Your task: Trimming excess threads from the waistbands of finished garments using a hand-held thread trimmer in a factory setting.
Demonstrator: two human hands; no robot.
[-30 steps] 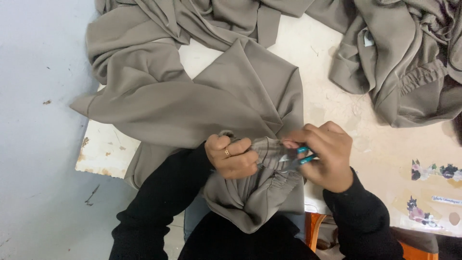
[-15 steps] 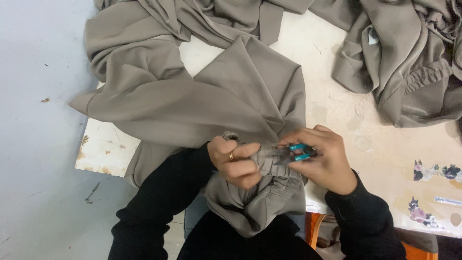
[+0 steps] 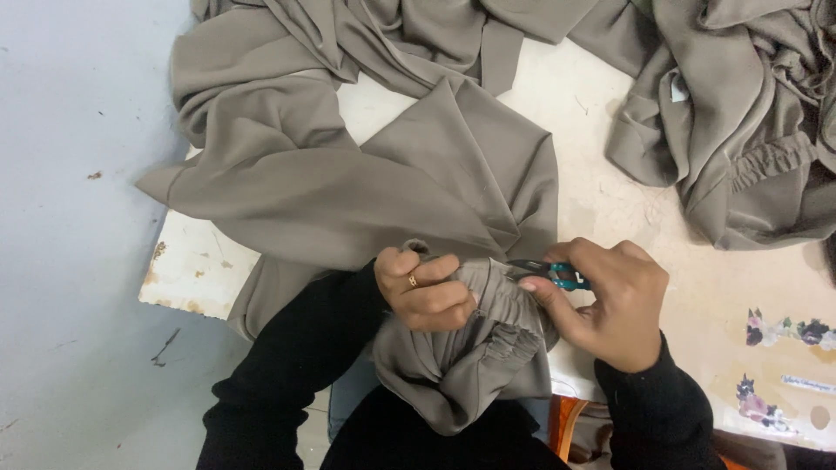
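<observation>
- The left hand [image 3: 424, 290] is clenching a bunched fold of the taupe garment [image 3: 366, 191], right beside the gathered elastic band [image 3: 505, 326], which is lying at the near edge of the white table [image 3: 196, 270].
- The right hand [image 3: 610, 305] is grasping a pair of teal-handled thread snips [image 3: 549, 272]; the dark blades are pointing left, with the tips touching or just above the cloth at the band's upper edge — I cannot tell which.
- The garment is spreading from the band away across the table, part of it hanging over the near edge into the person's lap.
- Judging from the closeness of the blades to the fold, the main risk is nicking the fabric or the stitching of the band instead of a loose thread; a slack grip by the left hand, letting the cloth ripple under the tips, would be the likely cause.
- The left fingertips [image 3: 453, 287] are sitting near the blades, so a slip could catch them.
- No container is showing; a second heap of taupe cloth [image 3: 740, 130] is lying loose on the table, well beyond the band to the far right.
</observation>
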